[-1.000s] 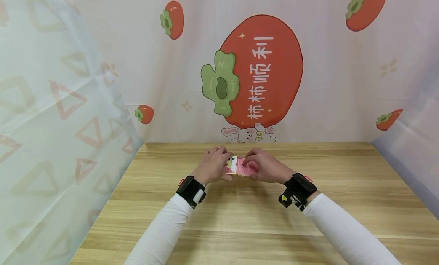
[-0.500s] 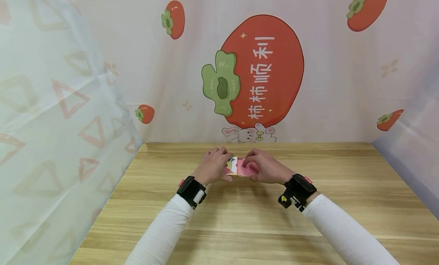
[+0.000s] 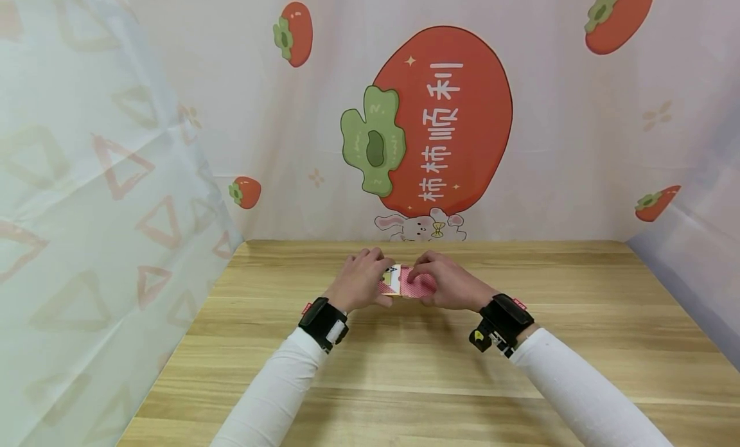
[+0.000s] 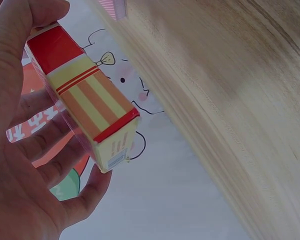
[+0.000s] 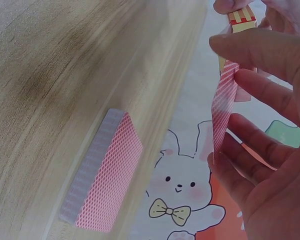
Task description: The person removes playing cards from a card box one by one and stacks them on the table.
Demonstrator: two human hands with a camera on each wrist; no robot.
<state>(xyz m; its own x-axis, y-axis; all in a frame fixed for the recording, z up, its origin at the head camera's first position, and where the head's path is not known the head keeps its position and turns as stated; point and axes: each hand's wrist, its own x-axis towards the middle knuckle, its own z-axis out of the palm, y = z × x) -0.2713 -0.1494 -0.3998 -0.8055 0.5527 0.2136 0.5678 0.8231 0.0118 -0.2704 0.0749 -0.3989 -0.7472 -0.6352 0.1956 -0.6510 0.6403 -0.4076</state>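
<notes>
My left hand (image 3: pixel 361 279) grips a playing card box (image 4: pixel 97 97) between thumb and fingers. Red, cream and orange stripes cover its narrow side, and a barcode marks one end. In the head view, a white patch with an "A" shows on top of it. My right hand (image 3: pixel 448 281) pinches a thin card with a red-and-white patterned back (image 5: pixel 224 105), its end meeting the box between the two hands. A stack of playing cards (image 5: pixel 107 172) with the same pattern lies on the table in the right wrist view; in the head view it is hidden.
The wooden table (image 3: pixel 393 383) ends at a white curtain (image 3: pixel 543 126) with printed persimmons and a rabbit. Another pale curtain (image 3: pixel 115 177) hangs along the left side. Black camera bands are strapped to both wrists.
</notes>
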